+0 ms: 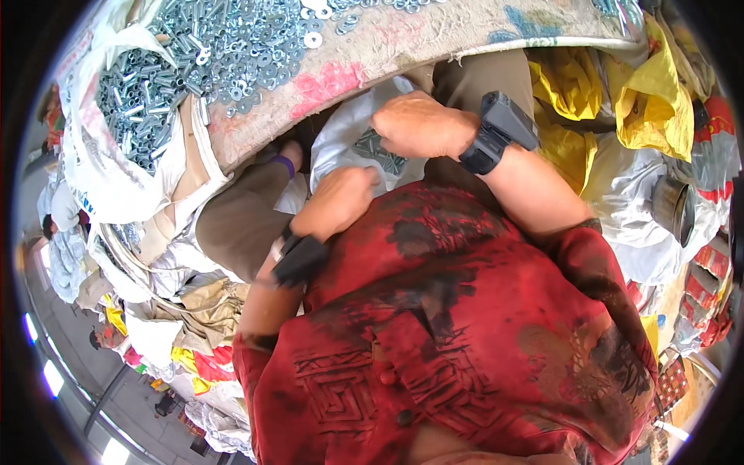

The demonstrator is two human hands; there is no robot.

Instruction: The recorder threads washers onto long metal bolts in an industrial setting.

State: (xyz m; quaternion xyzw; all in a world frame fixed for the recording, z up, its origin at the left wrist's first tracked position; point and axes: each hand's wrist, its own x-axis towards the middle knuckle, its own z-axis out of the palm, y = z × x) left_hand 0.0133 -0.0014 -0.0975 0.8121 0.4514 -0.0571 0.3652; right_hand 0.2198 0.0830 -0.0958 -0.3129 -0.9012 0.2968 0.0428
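Observation:
Both of my hands are over a white plastic bag (332,141) between my legs, with loose metal pieces (377,147) showing in its mouth. My right hand (422,128) is curled closed above the far side of the opening, its fingertips turned down and out of sight. Lower and to the left, my left hand (337,203) is closed near the bag's near edge, slightly blurred. Whatever either hand holds is hidden by its own knuckles. Dark devices are strapped to both wrists.
Ahead, a cloth-covered work surface (403,35) bears a heap of flat washers (267,46) and short metal tubes (143,101). Yellow sacks (655,93) and a metal cup (673,209) lie to the right. Crumpled cloth and sacks (205,314) fill the left, with other people beyond.

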